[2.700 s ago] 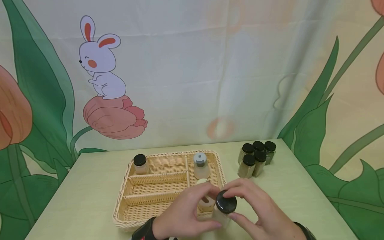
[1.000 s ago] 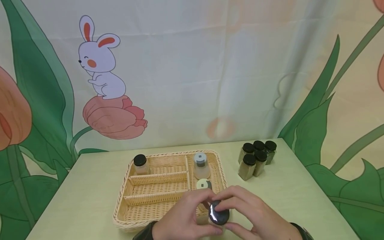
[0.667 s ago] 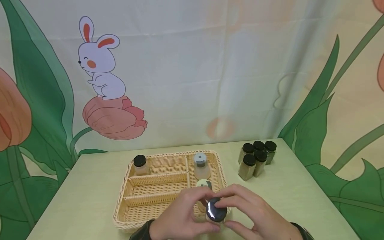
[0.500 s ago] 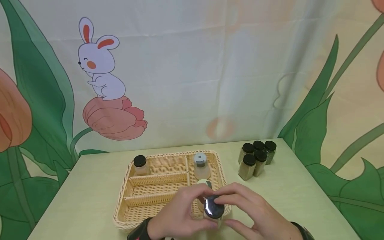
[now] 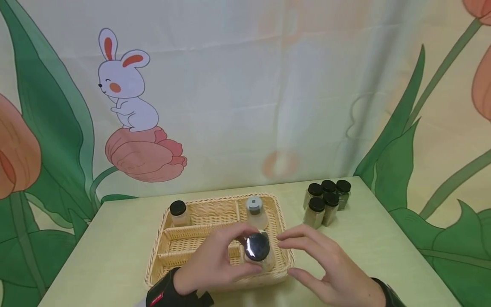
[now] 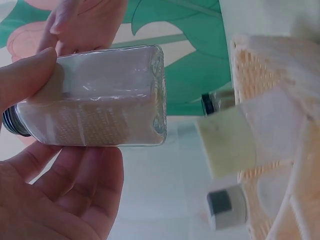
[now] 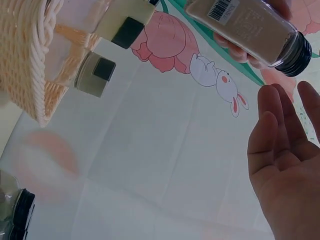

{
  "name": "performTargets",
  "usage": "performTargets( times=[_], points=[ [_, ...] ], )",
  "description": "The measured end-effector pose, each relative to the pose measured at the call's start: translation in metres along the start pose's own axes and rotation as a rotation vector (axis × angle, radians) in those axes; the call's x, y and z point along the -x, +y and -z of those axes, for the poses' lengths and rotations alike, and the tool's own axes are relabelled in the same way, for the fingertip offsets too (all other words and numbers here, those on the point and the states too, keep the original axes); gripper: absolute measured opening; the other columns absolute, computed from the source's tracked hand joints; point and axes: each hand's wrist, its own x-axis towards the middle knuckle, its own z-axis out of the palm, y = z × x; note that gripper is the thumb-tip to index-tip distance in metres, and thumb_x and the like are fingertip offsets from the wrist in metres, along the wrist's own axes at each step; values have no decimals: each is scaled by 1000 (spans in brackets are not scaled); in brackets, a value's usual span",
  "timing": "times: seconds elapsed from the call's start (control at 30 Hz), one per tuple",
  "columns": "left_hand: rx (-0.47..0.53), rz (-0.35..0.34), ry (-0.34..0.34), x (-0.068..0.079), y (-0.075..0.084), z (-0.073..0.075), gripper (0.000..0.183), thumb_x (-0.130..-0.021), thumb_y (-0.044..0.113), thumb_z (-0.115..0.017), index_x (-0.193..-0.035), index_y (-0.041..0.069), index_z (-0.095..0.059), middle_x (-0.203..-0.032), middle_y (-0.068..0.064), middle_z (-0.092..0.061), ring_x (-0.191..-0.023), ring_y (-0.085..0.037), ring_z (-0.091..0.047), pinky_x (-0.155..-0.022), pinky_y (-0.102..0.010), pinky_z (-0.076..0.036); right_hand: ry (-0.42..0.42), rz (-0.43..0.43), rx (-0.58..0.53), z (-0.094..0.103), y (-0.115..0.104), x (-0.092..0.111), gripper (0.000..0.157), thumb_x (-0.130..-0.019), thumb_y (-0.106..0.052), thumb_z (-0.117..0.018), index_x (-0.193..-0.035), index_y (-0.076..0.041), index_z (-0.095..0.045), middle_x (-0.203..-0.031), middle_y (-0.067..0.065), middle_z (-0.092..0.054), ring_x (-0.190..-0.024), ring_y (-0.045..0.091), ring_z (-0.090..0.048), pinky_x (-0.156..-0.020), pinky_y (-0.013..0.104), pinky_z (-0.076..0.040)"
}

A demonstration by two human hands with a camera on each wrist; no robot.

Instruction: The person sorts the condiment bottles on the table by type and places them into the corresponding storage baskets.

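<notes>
My left hand (image 5: 215,260) grips a square glass spice jar (image 6: 100,95) with a glossy black lid (image 5: 257,246) and pale brown powder inside. The jar is above the near right part of the wicker basket (image 5: 154,251). In the right wrist view a barcode label shows on the jar. My right hand (image 5: 326,264) is apart from it, fingers extended and holding nothing, beside the basket's right edge. A bottle with a pale yellow lid (image 6: 227,142) is in the right compartment, mostly hidden behind the held jar in the head view. Behind it stands a grey-lidded bottle (image 5: 255,209).
Another black-lidded jar (image 5: 178,213) stands in the basket's back left compartment. Several black-lidded jars (image 5: 322,204) cluster on the table (image 5: 368,238) at the back right. A printed cloth (image 5: 215,111) with a rabbit and tulips hangs behind.
Both hands were on the jar. The right hand has let go, while the left has carried the jar left and farther from me, over the basket.
</notes>
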Motion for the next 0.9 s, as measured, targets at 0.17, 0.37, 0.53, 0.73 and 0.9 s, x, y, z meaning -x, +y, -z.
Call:
performTargets(
  times=[0.17,0.37,0.53,0.73,0.9],
  points=[
    [-26,59,28,0,-2,14,47,-80,27,-81,-122,26,-60,-107,13,-67,-90,-6,-64,-76,-28,-54,44,-34,52,1,16,1,54,-80,-6,-77,-130,-16,-60,-128,0,-58,-114,14,-57,-88,23,-47],
    [-76,110,66,1,-8,27,43,-81,31,-80,-120,27,-62,-104,15,-66,-90,-6,-64,-79,-30,-54,78,-165,120,5,41,10,52,-81,-7,-77,-128,-23,-61,-125,-5,-59,-106,10,-57,-75,22,-46],
    [-115,139,97,0,-18,37,45,-82,34,-78,-122,23,-62,-102,13,-67,-91,-7,-64,-81,-31,-54,89,-196,140,10,56,14,49,-84,-9,-75,-128,-24,-60,-125,-6,-59,-103,5,-55,-76,21,-46],
    [-141,213,108,-1,-37,50,46,-82,36,-77,-124,26,-61,-101,15,-66,-91,-6,-64,-84,-31,-54,87,-266,155,16,68,18,42,-87,-14,-72,-127,-24,-61,-123,-8,-59,-95,2,-55,-73,22,-47],
    [-184,275,131,0,-54,61,48,-82,37,-77,-125,25,-61,-102,14,-66,-92,-7,-63,-85,-31,-53,92,-296,203,19,81,20,42,-87,-14,-73,-126,-23,-61,-119,-9,-59,-92,2,-53,-70,22,-47]
  ],
)
